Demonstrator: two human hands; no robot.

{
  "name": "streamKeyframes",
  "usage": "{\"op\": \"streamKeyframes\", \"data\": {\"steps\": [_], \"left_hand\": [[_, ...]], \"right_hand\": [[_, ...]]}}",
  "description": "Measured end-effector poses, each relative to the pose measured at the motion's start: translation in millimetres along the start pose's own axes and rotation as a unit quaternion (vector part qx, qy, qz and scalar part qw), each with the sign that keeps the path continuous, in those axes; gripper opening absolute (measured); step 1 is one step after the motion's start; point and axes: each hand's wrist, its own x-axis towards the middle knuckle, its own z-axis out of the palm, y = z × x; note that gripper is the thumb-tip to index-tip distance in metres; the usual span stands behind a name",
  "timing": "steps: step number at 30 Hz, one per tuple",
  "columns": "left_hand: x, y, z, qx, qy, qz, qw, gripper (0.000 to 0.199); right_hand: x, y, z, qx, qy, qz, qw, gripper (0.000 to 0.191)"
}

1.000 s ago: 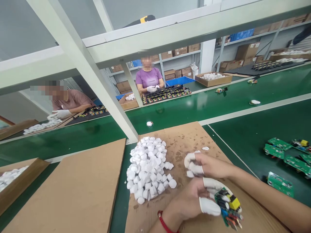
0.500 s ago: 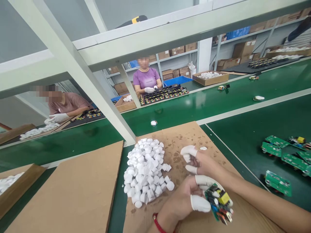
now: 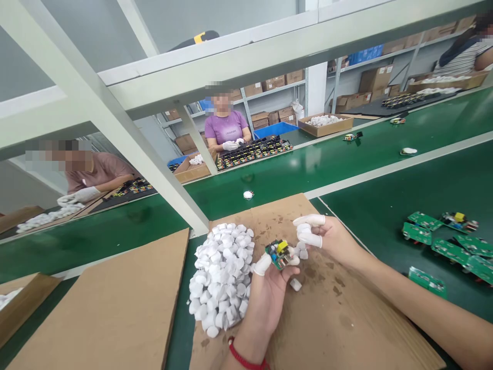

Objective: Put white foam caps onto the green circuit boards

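Observation:
My left hand (image 3: 269, 293), with white finger covers and a red cord at the wrist, grips a small circuit board (image 3: 280, 253). The board's component side faces up, showing a yellow block and several small parts. Just right of it, my right hand (image 3: 314, 232) is closed in a pinch, its fingertips also in white covers. Whatever lies between those fingers blends with the covers. Small white pieces (image 3: 302, 251) sit just below the right fingertips, and another white piece (image 3: 295, 284) lies on the cardboard beside my left hand. Left of both hands is a heap of short white cylinders (image 3: 223, 277).
Cardboard (image 3: 327, 318) covers the bench under my hands. Several green boards (image 3: 450, 253) lie at right. Beyond runs a green belt (image 3: 319, 167) carrying a white-topped board (image 3: 248, 195). A slanted metal post (image 3: 154, 169) stands at left. Co-workers (image 3: 227, 128) sit across the belt.
My left hand has moved up and left with the circuit board, turning it upward. My right hand has shifted slightly up and closed its fingers beside the board. The view has turned slightly.

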Motion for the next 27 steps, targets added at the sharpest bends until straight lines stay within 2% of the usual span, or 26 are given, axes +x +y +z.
{"op": "streamKeyframes", "data": {"steps": [3, 7, 12, 16, 17, 21, 24, 27], "left_hand": [[4, -1, 0.1, 0.007, 0.045, -0.001, 0.999, 0.024], [5, -4, -1.8, 0.035, 0.062, -0.003, 0.997, 0.025], [1, -5, -2.4, 0.059, -0.015, -0.025, 0.998, 0.022], [-3, -6, -1.7, 0.017, -0.050, -0.053, 0.997, 0.024], [-3, -6, -1.8, 0.003, -0.052, -0.054, 0.997, 0.023], [-5, -6, -3.4, -0.061, -0.055, -0.038, 0.996, 0.015], [-4, -4, -5.0, -0.086, -0.063, -0.031, 0.994, 0.021], [-3, -2, -5.7, -0.094, -0.062, -0.033, 0.993, 0.024]], "right_hand": [[0, 0, 0, -0.007, -0.002, 0.007, 1.000, 0.030], [1, 5, 0, -0.024, -0.013, 0.018, 0.999, 0.025], [-2, 3, 1, -0.028, -0.039, 0.004, 0.999, 0.019], [-5, 2, 2, -0.039, -0.054, -0.059, 0.996, 0.010], [-6, 3, 2, -0.030, -0.051, -0.059, 0.997, 0.010], [-7, 9, 1, 0.025, -0.024, -0.016, 0.999, 0.035], [-7, 10, 1, -0.017, -0.003, -0.002, 1.000, 0.027], [-6, 7, 1, -0.060, -0.008, 0.016, 0.998, 0.034]]}}
